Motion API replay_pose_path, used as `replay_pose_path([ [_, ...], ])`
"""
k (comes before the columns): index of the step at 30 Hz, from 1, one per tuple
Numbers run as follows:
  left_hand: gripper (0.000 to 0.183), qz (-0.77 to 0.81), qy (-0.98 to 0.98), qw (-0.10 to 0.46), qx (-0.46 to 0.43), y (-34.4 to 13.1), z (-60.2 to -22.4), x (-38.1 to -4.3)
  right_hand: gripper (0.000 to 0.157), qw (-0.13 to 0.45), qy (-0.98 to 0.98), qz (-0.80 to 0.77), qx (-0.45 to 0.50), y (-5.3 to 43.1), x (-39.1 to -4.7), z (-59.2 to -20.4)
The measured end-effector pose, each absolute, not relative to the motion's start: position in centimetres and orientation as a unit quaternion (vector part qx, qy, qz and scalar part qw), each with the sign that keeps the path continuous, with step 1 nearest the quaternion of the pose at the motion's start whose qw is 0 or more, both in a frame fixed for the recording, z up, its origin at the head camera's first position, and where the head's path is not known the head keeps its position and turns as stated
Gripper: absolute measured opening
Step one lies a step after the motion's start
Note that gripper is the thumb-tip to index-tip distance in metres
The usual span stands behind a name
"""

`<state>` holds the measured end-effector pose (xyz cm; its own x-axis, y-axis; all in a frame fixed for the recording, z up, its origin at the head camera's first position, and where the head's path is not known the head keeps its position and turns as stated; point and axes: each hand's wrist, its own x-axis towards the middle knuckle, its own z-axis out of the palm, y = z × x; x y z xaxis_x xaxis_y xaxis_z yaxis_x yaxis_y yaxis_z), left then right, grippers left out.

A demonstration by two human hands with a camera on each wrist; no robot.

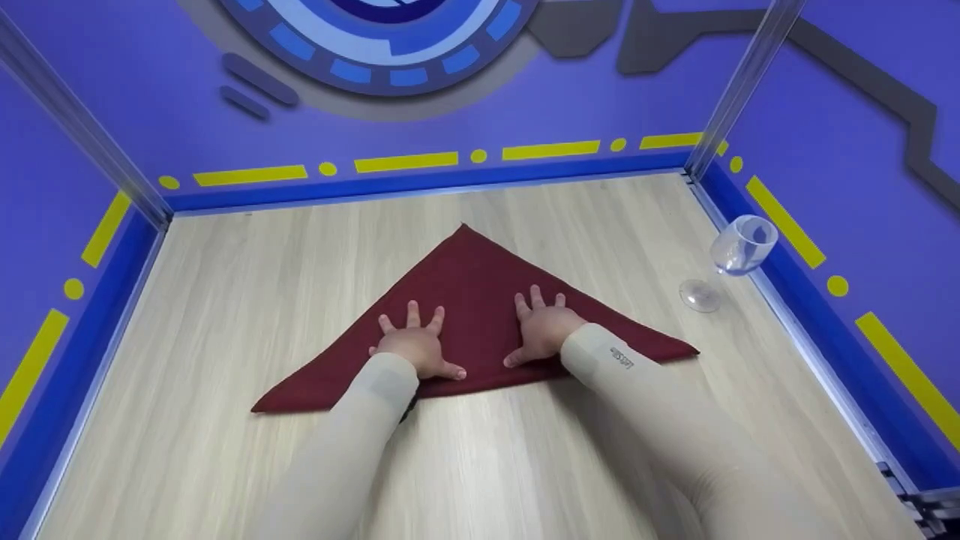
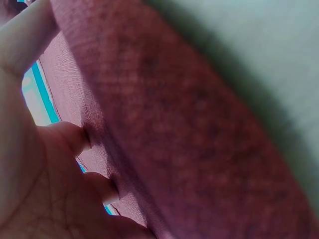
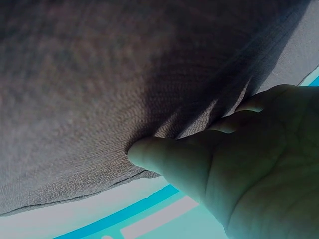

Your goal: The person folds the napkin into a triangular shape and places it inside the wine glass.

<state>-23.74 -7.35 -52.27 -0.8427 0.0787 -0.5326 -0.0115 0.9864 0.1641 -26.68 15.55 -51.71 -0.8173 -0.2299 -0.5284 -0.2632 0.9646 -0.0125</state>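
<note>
A dark red cloth napkin (image 1: 480,300), folded into a triangle, lies flat on the table with its tip pointing away from me. My left hand (image 1: 414,347) rests on its left part, fingers spread and thumb turned toward the middle. On the right part my right hand (image 1: 546,330) presses the fabric, its fingers also spread. Close up in the left wrist view, the fingertips of the left hand (image 2: 45,164) touch the red cloth (image 2: 164,119). The right wrist view has the right hand (image 3: 239,159) with its thumb against the cloth (image 3: 89,109), which looks greyish there.
A clear stemmed glass (image 1: 739,251) stands upright at the right side of the wooden table (image 1: 247,300). Blue panels with yellow marks (image 1: 405,161) wall the table at the back, left and right, along metal edge strips.
</note>
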Motion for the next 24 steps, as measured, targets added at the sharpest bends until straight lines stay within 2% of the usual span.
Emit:
replay_pose_path([
  [24,0.12,0.086,0.957,0.276,0.026,-7.97,-51.82,-24.58,0.123,0.243,0.96,0.045,-0.131,15.62,-26.44,-51.7],
])
